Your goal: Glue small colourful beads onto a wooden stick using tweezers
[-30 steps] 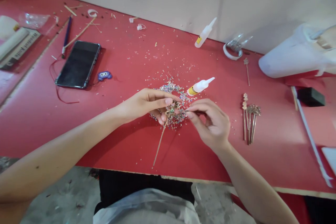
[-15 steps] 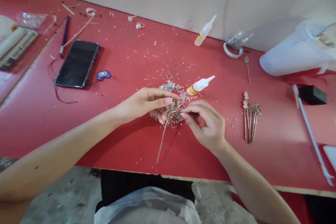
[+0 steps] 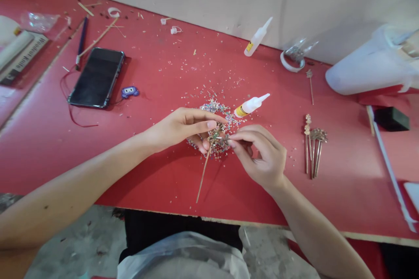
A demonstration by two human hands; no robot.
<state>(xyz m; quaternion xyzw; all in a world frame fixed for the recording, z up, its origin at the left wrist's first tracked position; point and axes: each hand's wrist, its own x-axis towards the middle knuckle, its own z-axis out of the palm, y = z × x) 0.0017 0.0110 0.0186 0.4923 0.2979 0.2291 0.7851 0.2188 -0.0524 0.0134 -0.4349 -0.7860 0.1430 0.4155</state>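
Observation:
My left hand pinches the ornate head of a gold-coloured hairpin between thumb and fingers. Its long thin stem slants down toward the table's front edge. Green spots show in the openwork head. My right hand is closed at the fingertips on a thin, stick-like tool, whose tip reaches the hairpin's head; its exact kind is too small to tell. Beneath both hands lies a scattered pile of small shiny chips. Just behind the pile rests a glue bottle with a yellow label.
Several more hairpins lie to the right, near a black block and a white pitcher. A second glue bottle and a tape roll are by the wall. On the left are a phone and a brush.
My right hand has shifted slightly to the right, and the thin tool in it looks lighter now. My left hand keeps the hairpin in nearly the same place.

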